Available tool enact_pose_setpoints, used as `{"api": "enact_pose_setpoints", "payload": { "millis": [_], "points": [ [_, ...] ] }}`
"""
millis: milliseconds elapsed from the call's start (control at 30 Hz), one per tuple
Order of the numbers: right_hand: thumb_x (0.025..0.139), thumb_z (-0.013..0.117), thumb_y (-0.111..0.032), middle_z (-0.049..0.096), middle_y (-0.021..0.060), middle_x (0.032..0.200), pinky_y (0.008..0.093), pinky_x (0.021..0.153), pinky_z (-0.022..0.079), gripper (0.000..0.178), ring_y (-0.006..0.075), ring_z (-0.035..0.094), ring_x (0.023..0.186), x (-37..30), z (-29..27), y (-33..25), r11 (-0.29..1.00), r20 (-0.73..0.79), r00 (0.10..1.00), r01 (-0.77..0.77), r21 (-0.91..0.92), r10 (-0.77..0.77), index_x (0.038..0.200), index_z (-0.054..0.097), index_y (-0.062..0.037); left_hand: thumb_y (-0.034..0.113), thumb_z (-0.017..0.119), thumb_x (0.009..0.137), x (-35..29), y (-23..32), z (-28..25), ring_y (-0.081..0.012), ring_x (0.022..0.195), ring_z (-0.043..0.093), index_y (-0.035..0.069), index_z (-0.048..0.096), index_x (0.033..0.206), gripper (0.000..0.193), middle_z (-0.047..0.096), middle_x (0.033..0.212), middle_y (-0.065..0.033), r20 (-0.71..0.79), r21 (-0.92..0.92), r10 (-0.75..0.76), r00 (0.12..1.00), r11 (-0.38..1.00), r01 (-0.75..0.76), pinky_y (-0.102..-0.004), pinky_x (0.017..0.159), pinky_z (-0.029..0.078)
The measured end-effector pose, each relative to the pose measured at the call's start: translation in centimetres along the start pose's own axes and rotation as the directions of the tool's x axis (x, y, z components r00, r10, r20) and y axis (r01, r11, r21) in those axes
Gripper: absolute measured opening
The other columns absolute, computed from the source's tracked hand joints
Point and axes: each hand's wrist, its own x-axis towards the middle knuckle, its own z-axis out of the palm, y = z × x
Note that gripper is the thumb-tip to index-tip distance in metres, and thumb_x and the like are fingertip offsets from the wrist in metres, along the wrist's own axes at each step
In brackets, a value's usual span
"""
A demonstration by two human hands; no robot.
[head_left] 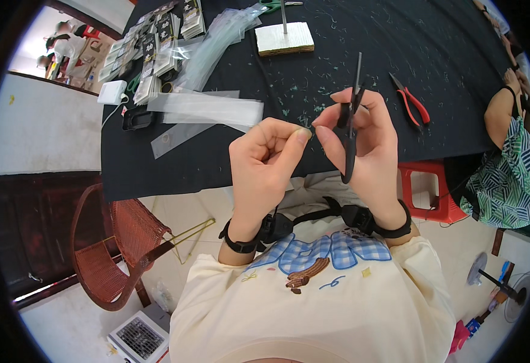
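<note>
Above the near edge of the black-covered table, my left hand (263,156) is closed, its thumb and index finger pinched on something too small to make out. Close beside it, my right hand (375,142) has black-handled scissors (349,160) hooked in its fingers, the blades pointing away from me. The right thumb and index fingertips come near the left fingertips; whether a thin thread runs between them cannot be seen. Small green scraps (304,116) and thread ends lie on the cloth just beyond my hands.
Red-handled pliers (421,109) lie right of my hands. Clear plastic sleeves (216,109) and stacks of packaged cards (150,78) cover the left side. A white block (277,42) with an upright rod stands far. Another person's arm (499,118) is at the right edge, near a red stool (422,199).
</note>
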Motion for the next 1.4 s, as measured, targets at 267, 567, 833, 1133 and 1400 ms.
{"api": "enact_pose_setpoints", "payload": {
  "millis": [267, 567, 833, 1133, 1400],
  "points": [
    [0.071, 0.061, 0.004, 0.057, 0.0039, 0.078, 0.0205, 0.071, 0.04, 0.038, 0.0082, 0.054, 0.075, 0.1, 0.0, 0.0, 1.0, 0.037, 0.999, -0.008, 0.005, 0.008, 0.105, 0.046, -0.0034, 0.004, 0.058, 0.081, 0.0, 0.0, 0.0, 0.0019, 0.053, 0.04, -0.003, 0.059, 0.079, 0.008, 0.054, 0.06, 0.0026, 0.049, 0.022, -0.024, 0.999, 1.0, 0.023, -0.0138, 0.045, 0.026],
    [0.072, 0.06, 0.002, 0.056, 0.0026, 0.077, 0.0211, 0.07, 0.04, 0.036, 0.0077, 0.053, 0.073, 0.0, 0.0, 0.2, 0.999, 0.0, 0.999, -0.049, -0.018, 0.049, 0.105, 0.046, -0.0035, 0.006, 0.059, 0.081, 0.1, -0.5, -0.1, 0.0019, 0.052, 0.04, -0.003, 0.06, 0.079, 0.01, 0.055, 0.061, 0.0024, 0.075, -0.003, -0.051, 0.996, 0.999, 0.052, -0.0143, 0.044, 0.026],
    [0.073, 0.062, 0.001, 0.058, 0.0043, 0.083, 0.0219, 0.07, 0.04, 0.036, 0.0078, 0.053, 0.075, -0.6, -0.4, 0.5, 0.999, 0.029, 0.998, 0.054, -0.002, -0.054, 0.105, 0.046, -0.005, 0.008, 0.06, 0.082, 0.3, -0.1, -0.2, 0.0021, 0.051, 0.04, -0.003, 0.061, 0.08, 0.011, 0.055, 0.061, 0.0027, 0.064, -0.078, -0.1, 0.993, 0.991, 0.105, -0.014, 0.043, 0.025],
    [0.071, 0.06, 0.007, 0.054, 0.0038, 0.081, 0.0202, 0.066, 0.041, 0.035, 0.0077, 0.053, 0.074, -0.6, 0.0, 0.7, 0.991, -0.019, 0.995, 0.094, -0.091, -0.096, 0.102, 0.046, -0.0034, 0.007, 0.059, 0.082, 0.4, -0.3, -0.1, 0.002, 0.051, 0.04, -0.004, 0.062, 0.081, 0.011, 0.056, 0.062, 0.0023, 0.099, -0.12, -0.152, 0.983, 0.979, 0.164, -0.0148, 0.043, 0.025],
    [0.067, 0.068, -0.004, 0.055, 0.004, 0.07, 0.0232, 0.06, 0.042, 0.035, 0.0125, 0.053, 0.063, 1.3, -2.0, 0.6, 0.881, -0.009, 0.999, 0.036, -0.472, -0.046, 0.098, 0.051, -0.0052, 0.012, 0.06, 0.08, 0.6, -0.5, -0.7, 0.0018, 0.044, 0.03, -0.002, 0.063, 0.079, 0.014, 0.051, 0.056, 0.0041, 0.129, -0.181, -0.23, 0.964, 0.951, 0.251, -0.0172, 0.04, 0.017]
  ]
}}
